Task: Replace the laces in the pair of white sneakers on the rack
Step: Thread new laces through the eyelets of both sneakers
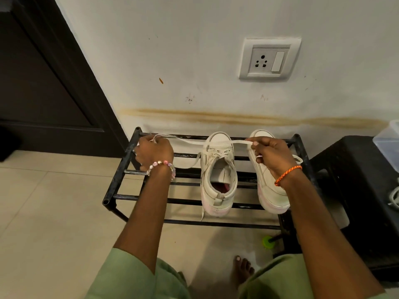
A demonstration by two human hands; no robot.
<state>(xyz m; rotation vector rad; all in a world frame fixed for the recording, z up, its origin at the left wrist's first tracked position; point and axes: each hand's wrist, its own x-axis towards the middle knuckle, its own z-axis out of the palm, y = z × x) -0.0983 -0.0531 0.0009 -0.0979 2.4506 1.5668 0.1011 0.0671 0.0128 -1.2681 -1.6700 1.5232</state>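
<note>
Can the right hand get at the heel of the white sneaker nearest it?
Probably yes: the right hand hovers over that white sneaker, whose heel is uncovered, but it pinches the flat white lace, so it must let go first.

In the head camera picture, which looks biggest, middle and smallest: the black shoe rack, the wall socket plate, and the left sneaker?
1. The black shoe rack looks largest, spanning both shoes.
2. The wall socket plate and the left sneaker cover similar areas; the plate is farther off, so I won't rank them.
</note>
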